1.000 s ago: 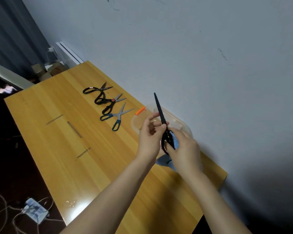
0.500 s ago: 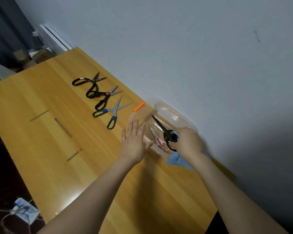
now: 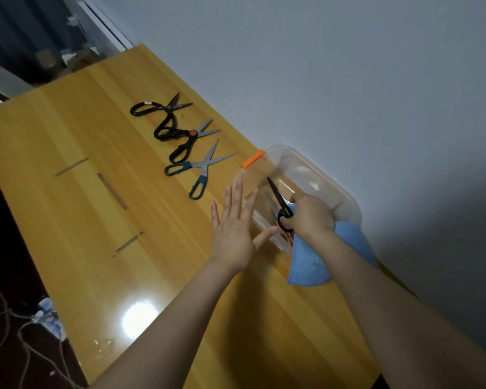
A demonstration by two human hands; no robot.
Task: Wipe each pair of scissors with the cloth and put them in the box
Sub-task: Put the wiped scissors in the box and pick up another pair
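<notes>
Black scissors (image 3: 279, 204): blades shut, tip pointing away from the camera, held low inside the box; handle loops gripped in the right hand.
Right hand (image 3: 310, 217): fingers clenched around the black handle loops; blue cloth trapped under the same hand.
Blue cloth (image 3: 306, 265): draped from beneath the right hand over the near end of the box and down onto the table.
Box (image 3: 345, 197): clear plastic, lidless, set against the wall at the table's far edge; orange clip (image 3: 253, 159) on its far-left corner; a second pair of pale blades faintly visible within, beside the black pair.
Left hand (image 3: 235, 231): fingers released and spread flat, holding nothing; thumb at the near rim of the box, contact not clear.
Teal-handled scissors (image 3: 201, 171): blades open, lying on the table left of the box.
Black-handled scissors with red pivot (image 3: 184, 137): blades open, just beyond the teal pair.
All-black shears (image 3: 157, 109): farthest of the row, touching the red-pivot pair.
Table (image 3: 82, 192): glossy yellow wood with three dark strips on its surface.
Wall (image 3: 348, 80): plain pale grey, behind the box.
</notes>
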